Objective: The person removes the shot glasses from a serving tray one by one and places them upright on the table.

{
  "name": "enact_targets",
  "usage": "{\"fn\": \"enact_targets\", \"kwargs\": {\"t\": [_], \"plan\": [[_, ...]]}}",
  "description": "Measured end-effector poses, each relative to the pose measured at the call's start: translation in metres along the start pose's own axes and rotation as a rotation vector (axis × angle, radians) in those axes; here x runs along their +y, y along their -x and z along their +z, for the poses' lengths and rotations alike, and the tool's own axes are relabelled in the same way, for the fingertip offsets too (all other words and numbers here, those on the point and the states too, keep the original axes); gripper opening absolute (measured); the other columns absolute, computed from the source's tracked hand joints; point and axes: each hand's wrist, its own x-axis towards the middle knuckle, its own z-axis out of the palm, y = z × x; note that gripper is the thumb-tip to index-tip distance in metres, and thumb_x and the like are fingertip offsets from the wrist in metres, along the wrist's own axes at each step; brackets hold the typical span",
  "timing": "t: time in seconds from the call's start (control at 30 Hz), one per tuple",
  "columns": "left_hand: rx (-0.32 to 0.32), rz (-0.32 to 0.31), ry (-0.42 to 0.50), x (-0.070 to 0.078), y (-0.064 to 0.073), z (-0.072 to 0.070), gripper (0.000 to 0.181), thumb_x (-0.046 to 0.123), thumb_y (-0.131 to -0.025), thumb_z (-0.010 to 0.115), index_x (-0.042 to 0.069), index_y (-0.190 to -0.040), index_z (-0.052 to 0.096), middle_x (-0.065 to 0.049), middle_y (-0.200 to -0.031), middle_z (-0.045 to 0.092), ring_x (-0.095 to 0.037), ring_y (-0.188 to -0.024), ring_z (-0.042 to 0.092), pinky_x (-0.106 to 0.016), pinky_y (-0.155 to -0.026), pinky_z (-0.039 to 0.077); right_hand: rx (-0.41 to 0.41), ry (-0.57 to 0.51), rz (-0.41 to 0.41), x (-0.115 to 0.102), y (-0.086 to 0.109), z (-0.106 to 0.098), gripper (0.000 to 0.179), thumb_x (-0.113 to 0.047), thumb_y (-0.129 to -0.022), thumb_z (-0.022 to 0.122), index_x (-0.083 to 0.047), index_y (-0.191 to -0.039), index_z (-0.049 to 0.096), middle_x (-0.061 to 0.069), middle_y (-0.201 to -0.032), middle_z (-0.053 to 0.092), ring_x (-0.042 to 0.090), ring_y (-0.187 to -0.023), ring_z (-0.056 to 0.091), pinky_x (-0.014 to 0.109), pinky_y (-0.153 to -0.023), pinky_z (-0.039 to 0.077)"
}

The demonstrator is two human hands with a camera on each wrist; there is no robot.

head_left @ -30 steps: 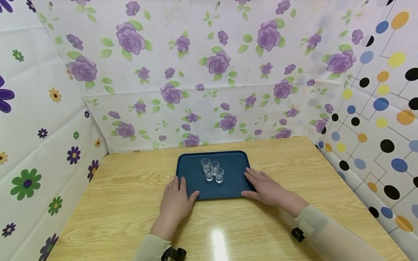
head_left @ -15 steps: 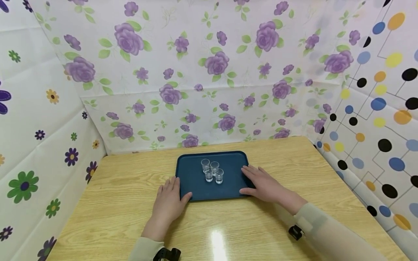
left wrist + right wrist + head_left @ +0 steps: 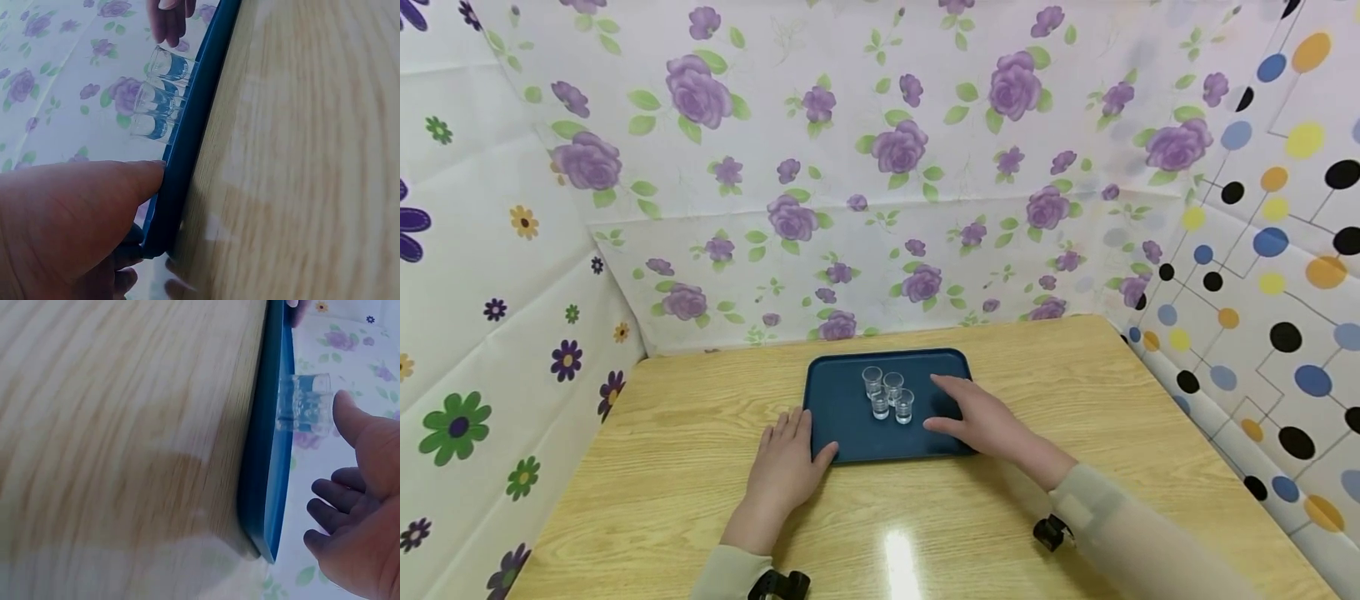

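Several small clear shot glasses point(image 3: 903, 407) stand upright in a close cluster on a dark blue rectangular tray point(image 3: 850, 437). At the tray's front left corner rests my left hand point(image 3: 782, 477), its fingers along the left side and its thumb touching the front rim. My right hand point(image 3: 988, 421) is over the tray's right part, thumb and fingers spread apart, holding nothing. In the right wrist view, its thumb point(image 3: 351, 419) points toward the glasses point(image 3: 306, 403) with a small gap visible. The left wrist view has the left thumb point(image 3: 134, 184) against the tray edge.
The tray lies on a light wooden table point(image 3: 700, 433). A purple-flowered cloth point(image 3: 865, 167) hangs behind the table's far edge. Another flowered cloth point(image 3: 490, 250) stands at the left, and a dotted one point(image 3: 1247, 275) at the right.
My right hand has left the tray's right edge and moved inward over it toward the glasses. Earlier, my left hand shifted slightly left at the corner. Tray and glasses stay put.
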Motion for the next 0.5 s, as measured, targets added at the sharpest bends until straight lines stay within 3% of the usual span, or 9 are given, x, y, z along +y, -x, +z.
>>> {"fn": "enact_targets", "kwargs": {"t": [0.5], "plan": [[0.019,-0.003,-0.014,-0.005,-0.001,0.006,0.083,0.048,-0.112,0.063,-0.007,-0.169,0.036,-0.028,-0.175,0.033,-0.048,-0.165,0.022,-0.064,-0.135,0.015,0.054,-0.095,0.078,-0.007,-0.022,0.019,0.081,-0.048,-0.104,0.077,-0.012,-0.170,0.045,0.013,-0.167,0.051,0.037,-0.150,0.053,0.057,-0.118,0.050]]}}
